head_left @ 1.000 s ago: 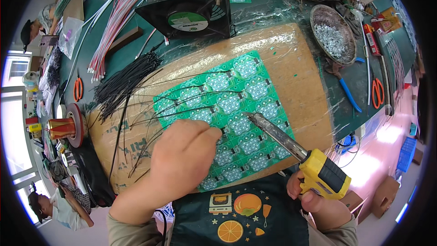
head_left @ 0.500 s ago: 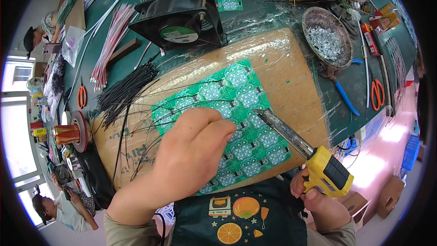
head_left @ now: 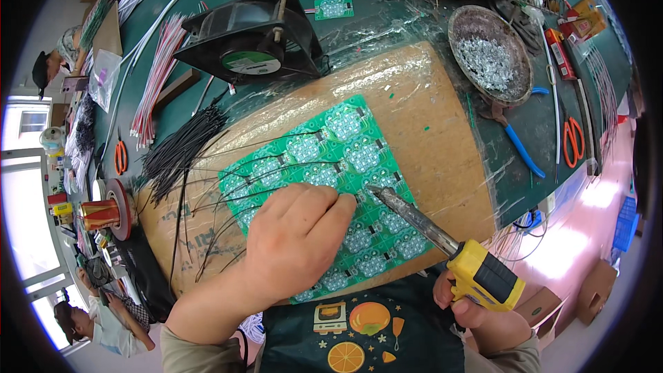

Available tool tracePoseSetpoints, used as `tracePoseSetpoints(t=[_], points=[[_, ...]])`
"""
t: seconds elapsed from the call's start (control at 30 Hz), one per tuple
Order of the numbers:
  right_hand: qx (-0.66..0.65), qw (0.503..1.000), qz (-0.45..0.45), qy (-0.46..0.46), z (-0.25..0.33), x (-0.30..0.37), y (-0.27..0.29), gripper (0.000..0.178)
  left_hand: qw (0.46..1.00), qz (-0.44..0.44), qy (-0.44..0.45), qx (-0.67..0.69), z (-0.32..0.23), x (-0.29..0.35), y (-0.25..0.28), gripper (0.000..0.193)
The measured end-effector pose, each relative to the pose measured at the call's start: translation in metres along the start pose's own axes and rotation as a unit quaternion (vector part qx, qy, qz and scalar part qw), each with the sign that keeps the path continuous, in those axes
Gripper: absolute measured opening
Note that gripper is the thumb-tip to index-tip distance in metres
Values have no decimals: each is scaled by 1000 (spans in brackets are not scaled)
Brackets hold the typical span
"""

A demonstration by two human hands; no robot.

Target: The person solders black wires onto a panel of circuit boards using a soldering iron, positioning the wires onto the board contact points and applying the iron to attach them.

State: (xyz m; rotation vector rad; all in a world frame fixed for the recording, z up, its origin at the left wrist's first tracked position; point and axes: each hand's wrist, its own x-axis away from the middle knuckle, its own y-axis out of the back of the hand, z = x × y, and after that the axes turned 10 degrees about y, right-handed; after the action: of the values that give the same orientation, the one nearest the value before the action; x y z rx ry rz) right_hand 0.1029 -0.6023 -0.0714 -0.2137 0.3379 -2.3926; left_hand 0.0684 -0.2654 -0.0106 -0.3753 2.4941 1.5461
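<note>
A green panel of joined circuit boards (head_left: 351, 123) lies on the brown cardboard sheet, with rows of round component clusters. Over its middle, my left hand (head_left: 297, 238) is closed in a pinch. Thin black wires (head_left: 238, 217) run in beneath that hand, and it seems to grip one; the pinched end is hidden. My right hand (head_left: 456, 298) is wrapped round the handle of a yellow soldering iron (head_left: 487, 276). Its dark metal tip points left over the panel, close beside my left fingertips; whether it touches the board I cannot tell.
Behind the cardboard (head_left: 442, 138) stands a black fan (head_left: 252, 34). A bundle of black wires (head_left: 183, 148) lies left of the panel, near a solder reel (head_left: 121, 208). On the right are a bowl of silvery bits (head_left: 489, 62), blue-handled pliers (head_left: 521, 145) and orange-handled scissors (head_left: 572, 141).
My view has shifted slightly, so the table things sit further left. Relative to the panel, my left hand has moved right and the iron's tip a little nearer me; the gap between them has narrowed.
</note>
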Motion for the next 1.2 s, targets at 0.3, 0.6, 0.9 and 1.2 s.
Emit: tracePoseSetpoints(t=[0.3,0.6,0.9,1.2], points=[[8,999,37,-2,-6,1,4,37,1000,14,-5,-23,-4,-1,0,36],[21,999,27,-11,3,-4,-1,33,998,46,-6,-40,-3,0,2,33],[37,999,-1,-16,11,-8,-7,31,998,44,-8,-42,-3,1,3,32],[77,997,24,-4,12,-9,-4,27,999,0,-9,-39,-3,1,-6,28]])
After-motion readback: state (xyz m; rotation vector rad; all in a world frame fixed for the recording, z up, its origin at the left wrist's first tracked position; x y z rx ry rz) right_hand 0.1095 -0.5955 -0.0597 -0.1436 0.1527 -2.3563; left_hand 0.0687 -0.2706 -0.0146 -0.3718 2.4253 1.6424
